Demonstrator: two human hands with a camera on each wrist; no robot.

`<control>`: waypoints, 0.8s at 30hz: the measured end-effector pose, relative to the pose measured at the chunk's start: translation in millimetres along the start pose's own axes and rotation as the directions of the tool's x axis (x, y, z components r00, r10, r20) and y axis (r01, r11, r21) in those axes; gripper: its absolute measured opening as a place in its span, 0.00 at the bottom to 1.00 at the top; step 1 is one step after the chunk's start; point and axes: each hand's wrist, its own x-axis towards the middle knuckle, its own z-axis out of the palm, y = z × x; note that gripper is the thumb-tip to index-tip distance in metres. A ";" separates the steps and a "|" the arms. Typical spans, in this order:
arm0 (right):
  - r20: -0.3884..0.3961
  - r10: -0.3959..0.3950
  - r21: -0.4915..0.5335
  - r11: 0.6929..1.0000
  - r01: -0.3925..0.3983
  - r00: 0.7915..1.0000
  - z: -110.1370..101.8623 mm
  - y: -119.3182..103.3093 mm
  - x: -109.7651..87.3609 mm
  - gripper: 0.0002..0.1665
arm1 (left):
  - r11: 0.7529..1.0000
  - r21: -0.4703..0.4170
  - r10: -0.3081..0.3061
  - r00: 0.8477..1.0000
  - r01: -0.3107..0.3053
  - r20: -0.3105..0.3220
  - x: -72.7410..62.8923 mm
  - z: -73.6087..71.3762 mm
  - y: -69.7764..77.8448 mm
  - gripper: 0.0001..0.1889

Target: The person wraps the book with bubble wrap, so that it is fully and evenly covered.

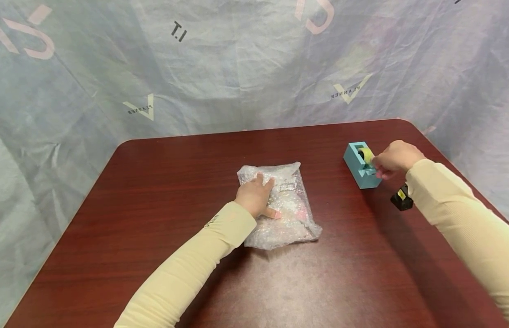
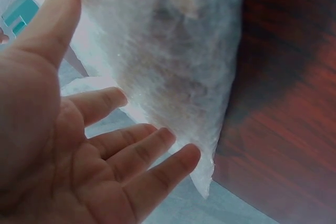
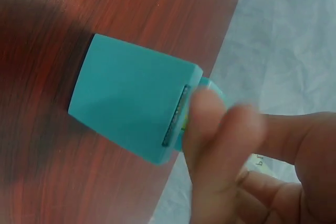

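A flat package in bubble wrap (image 1: 289, 200) lies mid-table, with faint pink patches showing through. My left hand (image 1: 254, 196) rests on its left part, fingers and thumb spread; the left wrist view shows the straight fingers (image 2: 160, 174) along the wrap. Over at the right stands a teal tape dispenser (image 1: 358, 168) holding a yellowish tape roll (image 1: 366, 155). My right hand (image 1: 395, 157) is at its cutter end, thumb and forefinger pinching at the tape. Blurred fingertips (image 3: 207, 111) hide the tape end beside the toothed cutter (image 3: 176, 116).
The dark red wooden table (image 1: 164, 191) has rounded far corners. A printed grey cloth (image 1: 238, 68) hangs behind and along its sides. Beneath the right sleeve shows a small black object (image 1: 403, 198) with a yellow label.
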 end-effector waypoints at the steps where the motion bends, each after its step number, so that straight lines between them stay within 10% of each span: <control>1: 0.023 0.009 0.017 1.000 -0.010 1.000 0.9 -0.4 0.3 0.21 | 1.000 0.000 -0.001 1.000 0.001 0.001 0.4 1.1 -0.2 0.52; 24: -0.170 0.136 0.348 0.935 -0.069 0.976 26.3 2.9 0.1 0.21 | 1.000 0.016 -0.025 1.000 0.025 -0.008 5.2 11.3 0.0 0.54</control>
